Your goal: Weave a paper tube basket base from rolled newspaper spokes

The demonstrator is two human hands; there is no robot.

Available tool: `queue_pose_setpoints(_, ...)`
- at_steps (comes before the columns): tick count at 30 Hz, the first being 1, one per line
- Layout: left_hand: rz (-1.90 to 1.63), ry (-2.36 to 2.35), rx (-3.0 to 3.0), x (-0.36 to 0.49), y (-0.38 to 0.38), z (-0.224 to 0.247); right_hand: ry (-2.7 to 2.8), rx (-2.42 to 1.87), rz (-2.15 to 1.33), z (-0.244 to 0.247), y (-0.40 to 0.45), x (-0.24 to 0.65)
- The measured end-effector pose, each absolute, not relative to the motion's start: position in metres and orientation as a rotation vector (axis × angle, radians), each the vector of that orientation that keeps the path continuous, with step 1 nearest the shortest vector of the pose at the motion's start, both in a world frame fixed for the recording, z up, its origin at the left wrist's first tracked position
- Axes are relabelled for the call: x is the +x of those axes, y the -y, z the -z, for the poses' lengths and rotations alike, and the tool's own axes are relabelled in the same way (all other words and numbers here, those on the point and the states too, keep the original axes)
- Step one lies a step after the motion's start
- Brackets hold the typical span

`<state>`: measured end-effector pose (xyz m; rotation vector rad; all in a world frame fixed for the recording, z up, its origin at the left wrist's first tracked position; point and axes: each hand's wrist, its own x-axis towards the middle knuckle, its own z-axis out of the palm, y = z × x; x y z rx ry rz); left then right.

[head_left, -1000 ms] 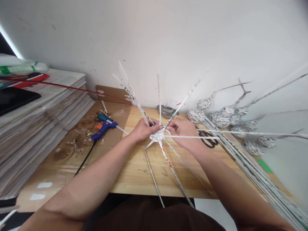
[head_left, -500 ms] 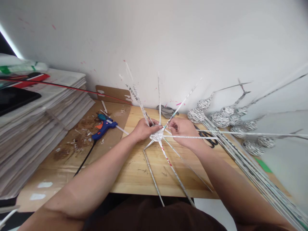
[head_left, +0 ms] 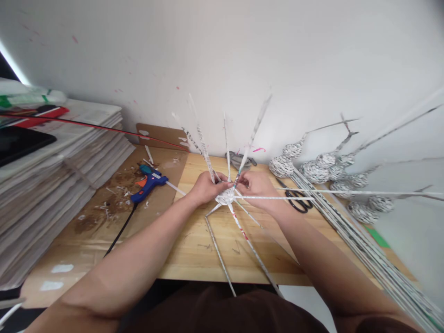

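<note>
A small woven newspaper piece [head_left: 225, 198] sits between my hands above the wooden table, with several rolled paper strips radiating from it. My left hand [head_left: 209, 187] grips its far left side, thumb across the top. Pinched in the fingers of my right hand [head_left: 253, 185] is a rolled paper strip [head_left: 255, 127], held close to the weave and pointing up. Other strips stand up behind my left hand. A bent strip [head_left: 217, 249] and a red-marked strip [head_left: 243, 230] slope toward my body. My right fingertips are partly hidden by the strip.
A blue glue gun [head_left: 150, 182] lies on stained cardboard [head_left: 83, 240] at left, beside a tall newspaper stack [head_left: 69, 171]. Black scissors [head_left: 296, 201] lie near my right wrist. Further right are a bundle of paper rolls [head_left: 354, 245] and several woven gourd shapes [head_left: 282, 165].
The strip in my right hand has swung from leaning right to more upright. My right hand has moved slightly left, closer to my left hand. The left hand keeps its hold.
</note>
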<state>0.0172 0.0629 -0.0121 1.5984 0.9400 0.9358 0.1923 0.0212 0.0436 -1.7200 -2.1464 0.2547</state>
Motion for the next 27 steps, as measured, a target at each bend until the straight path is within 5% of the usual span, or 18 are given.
queue_pose_setpoints(16, -0.970, -0.905, 1.463, 0.018, -0.063, 0.009, 2.043, -1.402, 0.090, -0.046, 0.030, 0.206)
queue_pose_setpoints(27, -1.173, -0.883, 1.322, 0.023, -0.054, 0.001, 1.793, -1.595, -0.402, -0.030, 0.042, 0.209)
